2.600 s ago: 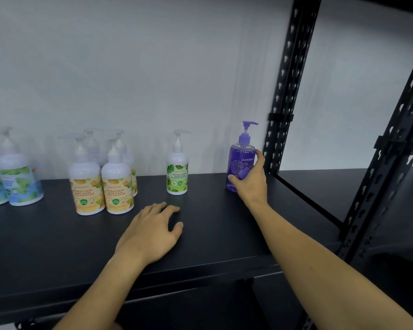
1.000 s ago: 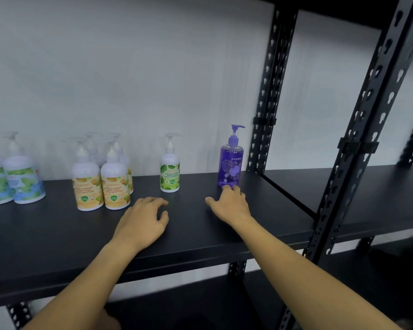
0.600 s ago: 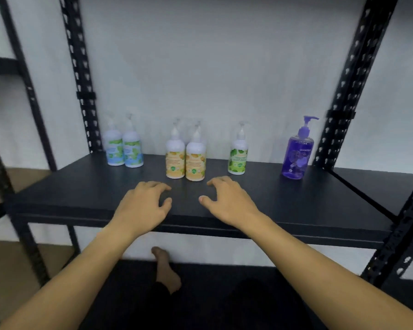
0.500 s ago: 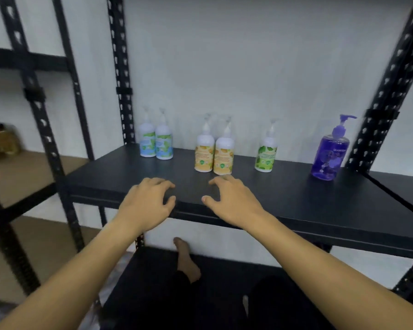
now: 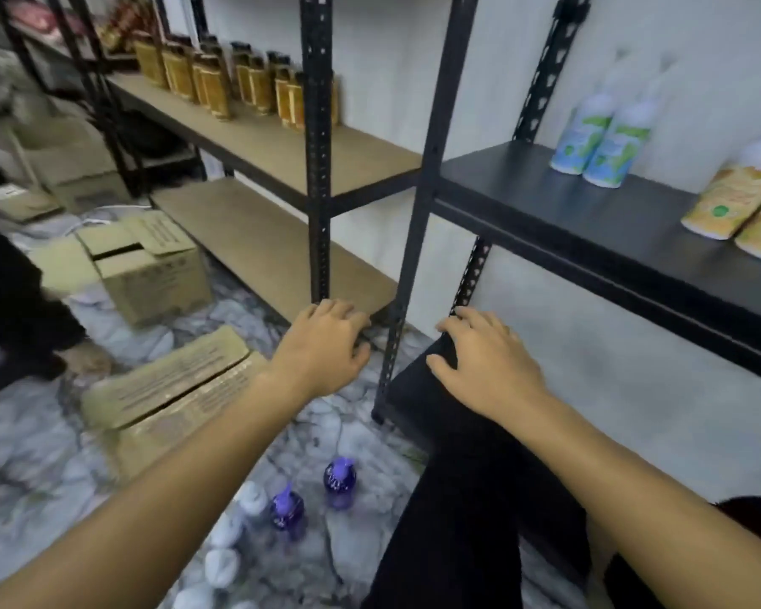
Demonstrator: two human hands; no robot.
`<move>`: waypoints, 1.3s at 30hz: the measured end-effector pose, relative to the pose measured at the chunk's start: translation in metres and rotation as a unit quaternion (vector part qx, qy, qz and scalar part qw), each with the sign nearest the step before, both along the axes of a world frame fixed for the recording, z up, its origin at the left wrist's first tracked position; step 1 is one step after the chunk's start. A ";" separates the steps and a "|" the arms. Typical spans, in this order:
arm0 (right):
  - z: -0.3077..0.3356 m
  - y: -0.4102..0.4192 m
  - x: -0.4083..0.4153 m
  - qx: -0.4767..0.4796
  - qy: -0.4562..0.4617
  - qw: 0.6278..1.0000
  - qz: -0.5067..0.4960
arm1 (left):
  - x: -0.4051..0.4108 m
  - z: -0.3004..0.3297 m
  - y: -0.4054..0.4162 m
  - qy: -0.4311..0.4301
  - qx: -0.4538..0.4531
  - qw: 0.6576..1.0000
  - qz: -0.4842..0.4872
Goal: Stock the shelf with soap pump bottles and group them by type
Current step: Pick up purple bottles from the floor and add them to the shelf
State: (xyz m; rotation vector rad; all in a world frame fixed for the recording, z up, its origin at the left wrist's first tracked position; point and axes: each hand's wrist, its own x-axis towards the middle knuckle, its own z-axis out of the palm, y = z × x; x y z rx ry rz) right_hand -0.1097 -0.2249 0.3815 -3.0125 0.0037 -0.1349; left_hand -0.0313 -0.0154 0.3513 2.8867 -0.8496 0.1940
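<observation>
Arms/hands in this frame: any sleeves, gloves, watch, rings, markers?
Both forearms are bare to the frame edge: no sleeves visible. Left hand and right hand are ungloved; no watch, ring, band or marker shows on either. The picture is motion-blurred, so fine detail is unclear.

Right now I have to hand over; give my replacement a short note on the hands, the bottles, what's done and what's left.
Left hand and right hand: both open, holding nothing, out in front.
On the black shelf: two blue-label bottles side by side, orange-label bottles grouped to their right.
On the floor: two purple bottles and some white pump bottles, not yet shelved.
Left: pick those up and shelve each with its kind.
</observation>
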 end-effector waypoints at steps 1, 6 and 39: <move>-0.014 0.012 0.002 0.001 0.019 1.000 0.014 | -0.001 -0.015 0.012 0.009 0.007 1.000 0.010; -0.083 0.064 0.009 -0.010 0.099 0.992 0.077 | -0.022 -0.085 0.061 0.070 0.033 0.995 0.064; -0.317 0.088 0.081 0.255 0.420 0.870 -0.026 | -0.049 -0.305 0.079 0.377 -0.171 0.848 0.332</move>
